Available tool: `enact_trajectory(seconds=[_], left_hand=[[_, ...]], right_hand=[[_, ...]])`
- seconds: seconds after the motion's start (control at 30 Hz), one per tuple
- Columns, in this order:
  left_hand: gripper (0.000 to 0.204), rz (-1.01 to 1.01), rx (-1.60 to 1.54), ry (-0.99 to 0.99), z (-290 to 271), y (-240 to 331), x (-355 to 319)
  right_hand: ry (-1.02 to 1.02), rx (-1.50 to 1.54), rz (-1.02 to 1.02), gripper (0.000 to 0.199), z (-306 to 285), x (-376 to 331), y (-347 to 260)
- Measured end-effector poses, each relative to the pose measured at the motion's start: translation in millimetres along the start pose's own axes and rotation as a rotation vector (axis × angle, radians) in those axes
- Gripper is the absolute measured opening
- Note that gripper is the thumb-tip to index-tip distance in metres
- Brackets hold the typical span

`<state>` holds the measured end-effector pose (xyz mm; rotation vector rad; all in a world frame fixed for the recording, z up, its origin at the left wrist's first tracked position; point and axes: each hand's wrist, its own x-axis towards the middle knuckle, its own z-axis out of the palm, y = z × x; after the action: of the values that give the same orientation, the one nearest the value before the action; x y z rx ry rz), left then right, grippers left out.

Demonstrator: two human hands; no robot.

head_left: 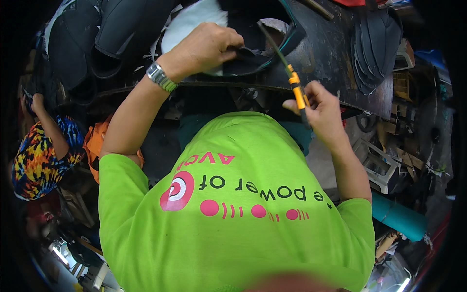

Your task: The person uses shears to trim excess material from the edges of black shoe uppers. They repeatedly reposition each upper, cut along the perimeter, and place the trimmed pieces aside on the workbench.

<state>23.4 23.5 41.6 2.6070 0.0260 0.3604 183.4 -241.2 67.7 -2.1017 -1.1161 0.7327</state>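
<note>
In my right hand (321, 109) is a yellow and black utility knife (296, 87), its long thin blade pointing up and left over the table. My left hand (206, 48), with a metal watch at the wrist, is closed at the near edge of a black sheet-like piece (248, 54); thumb and fingers pinch it. A white sheet (187, 31) lies beneath and left of that hand. Around the black piece runs a teal-edged dark material (292, 36). The blade's tip is over this material, near a pale round patch; whether it touches is unclear.
Large dark padded pieces (73, 44) lie at the table's left. A fan of curved black pieces (373, 48) sits at the right edge of the dark table (326, 53). Another person in a multicoloured shirt (41, 155) is at far left. A teal roll (399, 216) lies lower right.
</note>
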Motion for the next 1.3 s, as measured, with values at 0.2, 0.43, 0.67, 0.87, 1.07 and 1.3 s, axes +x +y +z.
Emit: enact_trajectory(seconds=[0.2,0.43,0.67,0.87,1.07,1.3], left_hand=[[0.027,0.1,-0.051,0.086,10,10,9],[0.033,-0.141,-0.34,0.019,26,5,9],[0.023,-0.215,-0.21,0.205,35,18,-4],[0.017,-0.36,-0.561,0.182,36,16,-13],[0.022,-0.388,-0.715,0.136,31,1,-10],[0.023,-0.362,-0.917,0.137,32,-8,-10]], right_hand=[[0.014,-0.659,0.064,0.053,-40,20,2],[0.17,-0.298,0.127,0.038,-54,4,-2],[0.028,-0.667,-0.043,0.045,-40,5,-10],[0.003,-1.028,-0.191,0.033,-57,14,-34],[-0.147,-1.247,-0.394,0.038,-83,34,-73],[-0.271,-1.326,-0.464,0.036,-85,63,-96]])
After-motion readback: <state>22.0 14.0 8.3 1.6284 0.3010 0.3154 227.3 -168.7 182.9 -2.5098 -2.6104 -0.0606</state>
